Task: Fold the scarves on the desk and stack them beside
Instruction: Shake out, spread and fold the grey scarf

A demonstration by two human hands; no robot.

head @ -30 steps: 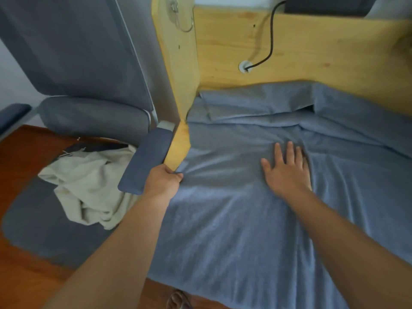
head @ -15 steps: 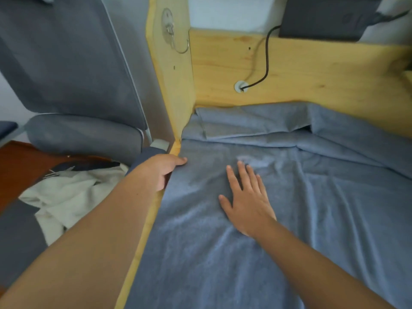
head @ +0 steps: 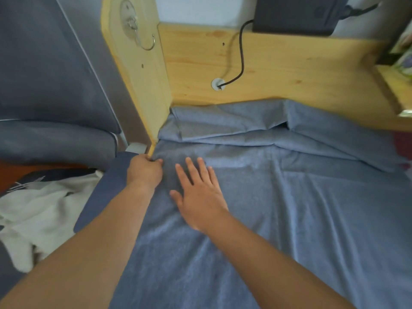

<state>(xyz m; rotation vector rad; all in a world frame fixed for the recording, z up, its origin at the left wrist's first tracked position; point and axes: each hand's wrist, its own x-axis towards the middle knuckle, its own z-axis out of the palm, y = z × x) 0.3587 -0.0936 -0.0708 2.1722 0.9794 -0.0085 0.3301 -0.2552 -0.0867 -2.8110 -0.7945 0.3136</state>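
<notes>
On the wooden desk (head: 278, 63) I see a large blue-grey scarf (head: 278, 208) that covers almost the whole top, from the back panel down to the near edge of my view. Its far part is doubled over into a flat fold that lies against the back panel, with some long creases behind it on the right. At the left edge of the desk, just below the upright side board (head: 138, 70), the left hand (head: 145, 172) has its fingers curled and it pinches the border of the scarf between thumb and fingers. Close to it, on the right, the right hand (head: 198, 197) lies flat on the cloth, palm down, with the fingers straight and a little spread; it presses on the scarf and grips nothing. The two hands are near each other but I see them apart. Both forearms are bare and come in from the bottom of the view. A metal hook (head: 142, 39) hangs on the side board, and a black cable (head: 240, 56) goes from a dark box (head: 294, 14) on the upper shelf down into a round hole in the back panel. Left of the desk stands a grey chair (head: 44, 85), its blue armrest (head: 104, 190) just beside my left forearm. Further left and lower, a cream cloth (head: 40, 210) lies crumpled in a heap; whether it rests on the floor or on a seat I cannot tell.
</notes>
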